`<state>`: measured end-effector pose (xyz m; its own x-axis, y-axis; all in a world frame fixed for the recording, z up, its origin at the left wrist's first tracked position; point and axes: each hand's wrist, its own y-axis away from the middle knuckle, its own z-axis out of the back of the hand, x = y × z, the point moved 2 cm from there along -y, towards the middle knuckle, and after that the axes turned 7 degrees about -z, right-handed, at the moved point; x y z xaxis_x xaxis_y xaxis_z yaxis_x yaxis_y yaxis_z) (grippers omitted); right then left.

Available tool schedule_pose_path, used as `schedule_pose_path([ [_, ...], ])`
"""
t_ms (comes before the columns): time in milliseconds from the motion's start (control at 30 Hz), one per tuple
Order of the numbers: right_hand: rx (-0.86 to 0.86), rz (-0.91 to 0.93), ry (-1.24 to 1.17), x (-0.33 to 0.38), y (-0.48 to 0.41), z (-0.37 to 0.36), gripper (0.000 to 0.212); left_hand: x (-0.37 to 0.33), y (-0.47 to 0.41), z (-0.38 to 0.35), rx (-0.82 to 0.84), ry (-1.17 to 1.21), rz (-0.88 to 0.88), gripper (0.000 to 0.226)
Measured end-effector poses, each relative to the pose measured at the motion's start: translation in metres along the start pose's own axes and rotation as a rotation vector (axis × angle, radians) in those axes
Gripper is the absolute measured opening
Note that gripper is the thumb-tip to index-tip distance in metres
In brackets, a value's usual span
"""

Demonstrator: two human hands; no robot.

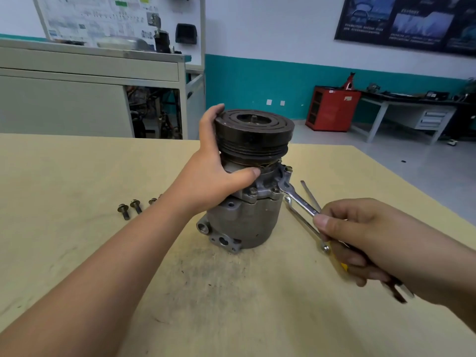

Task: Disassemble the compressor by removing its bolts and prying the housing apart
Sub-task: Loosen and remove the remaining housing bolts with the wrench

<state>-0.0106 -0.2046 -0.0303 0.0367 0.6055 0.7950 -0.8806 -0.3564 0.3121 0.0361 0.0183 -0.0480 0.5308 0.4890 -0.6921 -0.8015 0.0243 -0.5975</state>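
Two hands: left hand around compressor, right hand around wrench.

Half hidden behind the left forearm: a bolt. Buried in the right hand: wrench handle end (plus a yellow-handled tool, kind unclear).

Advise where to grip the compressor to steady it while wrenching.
Wrap the black pulley on top from the left, as the left hand does: the compressor stands upright, and the wrench in the right hand occupies the right side.
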Motion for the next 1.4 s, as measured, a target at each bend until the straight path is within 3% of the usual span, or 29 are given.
schedule_pose_path([
  [200,-0.070,-0.050,0.047,0.005,-0.003,-0.009,0.034,0.002,0.003,0.000,0.017,-0.020,0.010,0.095],
  [367,-0.071,-0.106,0.140,0.014,-0.004,-0.007,0.036,0.006,0.003,-0.002,-0.002,-0.023,0.034,0.114],
  [567,-0.281,-0.062,0.681,0.030,-0.013,0.001,0.038,0.007,0.002,-0.003,0.009,-0.042,0.024,0.113],
  [800,-0.331,0.051,1.238,0.033,-0.022,0.002,0.053,0.007,0.002,-0.004,-0.005,-0.024,0.010,0.106],
  [967,-0.262,0.077,1.421,0.035,-0.027,0.010,0.051,0.005,0.003,-0.004,-0.027,-0.016,0.009,0.101],
  [1133,-0.252,0.205,1.572,0.033,-0.030,0.022,0.034,0.003,0.003,-0.005,-0.032,-0.018,0.003,0.099],
  [1233,-0.248,0.287,1.647,0.032,-0.035,0.032,0.038,0.003,0.002,-0.004,-0.029,-0.006,0.000,0.098],
  [1400,-0.275,0.721,1.570,0.031,-0.054,0.050,0.047,0.000,0.002,-0.002,-0.007,0.032,0.001,0.094],
])
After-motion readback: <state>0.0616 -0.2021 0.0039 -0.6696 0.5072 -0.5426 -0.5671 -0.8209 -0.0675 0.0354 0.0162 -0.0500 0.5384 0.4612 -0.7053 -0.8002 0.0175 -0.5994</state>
